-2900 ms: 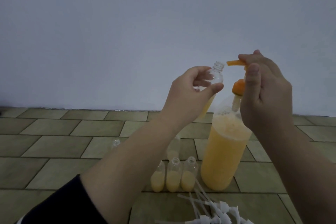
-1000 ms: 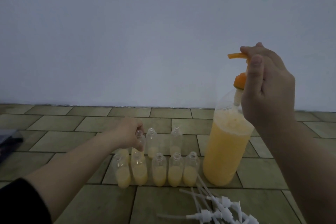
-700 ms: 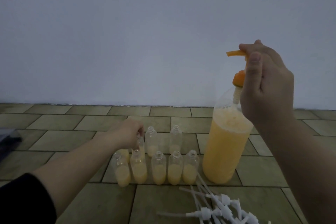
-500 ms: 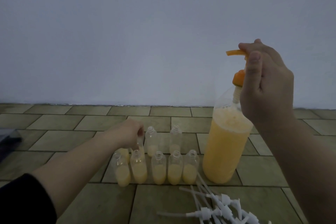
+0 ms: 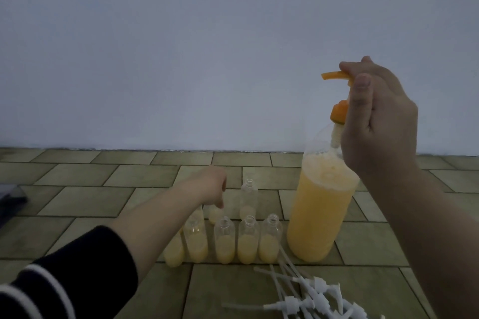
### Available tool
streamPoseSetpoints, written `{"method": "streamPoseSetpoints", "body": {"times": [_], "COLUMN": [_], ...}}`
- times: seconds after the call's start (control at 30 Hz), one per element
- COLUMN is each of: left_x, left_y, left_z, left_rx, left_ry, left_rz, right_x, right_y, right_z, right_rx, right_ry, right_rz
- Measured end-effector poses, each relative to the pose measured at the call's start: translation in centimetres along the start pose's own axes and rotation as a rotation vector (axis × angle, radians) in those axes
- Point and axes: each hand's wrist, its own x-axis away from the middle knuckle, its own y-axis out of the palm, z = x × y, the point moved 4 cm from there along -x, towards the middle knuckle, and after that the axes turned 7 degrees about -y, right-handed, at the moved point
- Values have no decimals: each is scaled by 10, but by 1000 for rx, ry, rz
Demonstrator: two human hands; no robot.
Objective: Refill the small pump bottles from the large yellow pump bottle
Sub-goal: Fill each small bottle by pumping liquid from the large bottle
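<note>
Nearest the viewer, a loose pile of white pump tops with long dip tubes [image 5: 308,300] lies on the tiled floor [image 5: 77,197] at lower right. A dark sleeve with white stripes [image 5: 59,280] covers the left forearm at lower left. Just beyond the pile stands a front row of small clear bottles [image 5: 247,239], uncapped and partly filled with pale yellow liquid; the forearm hides part of the leftmost ones. Behind them stand more small bottles, one [image 5: 248,198] nearly empty. No label or writing shows on any bottle. The left hand [image 5: 211,189] reaches down over the back row, fingers curled downward at a bottle [image 5: 213,212] it mostly hides; whether its grip has closed on that bottle cannot be told. To the right of the rows stands the large yellow pump bottle [image 5: 321,215], upright on the floor. The right hand [image 5: 375,116] wraps its grip around the orange pump head [image 5: 337,76], whose spout points left. At far left a dark object [image 5: 10,198] is cut off by the edge. A plain pale wall [image 5: 181,46] rises behind.
</note>
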Motion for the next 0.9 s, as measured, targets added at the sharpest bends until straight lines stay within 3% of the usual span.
{"method": "streamPoseSetpoints", "body": {"times": [0.1,0.2,0.3,0.4,0.53,0.67,0.77,0.9], "left_x": [4,21,51,74,86,83,82,79], "left_y": [-11,-45,-83,-107,-116,-113,-111,-107], "left_z": [1,-8,-23,-29,-5,29,51,71], "left_rx": [59,239,540,1012,1561,1882,1920,1559], "left_ry": [3,13,24,101,330,435,463,466], "left_rz": [78,277,456,581,553,425,396,466], "right_x": [0,0,0,0,0,0,0,-1], "right_y": [0,0,1,2,1,1,0,-1], "right_z": [0,0,0,-1,-2,-3,-2,-4], "right_rx": [5,11,6,5,20,22,32,40], "right_ry": [0,2,6,9,17,29,36,23], "right_rz": [-8,-9,-9,-16,-20,-23,-33,-35]}}
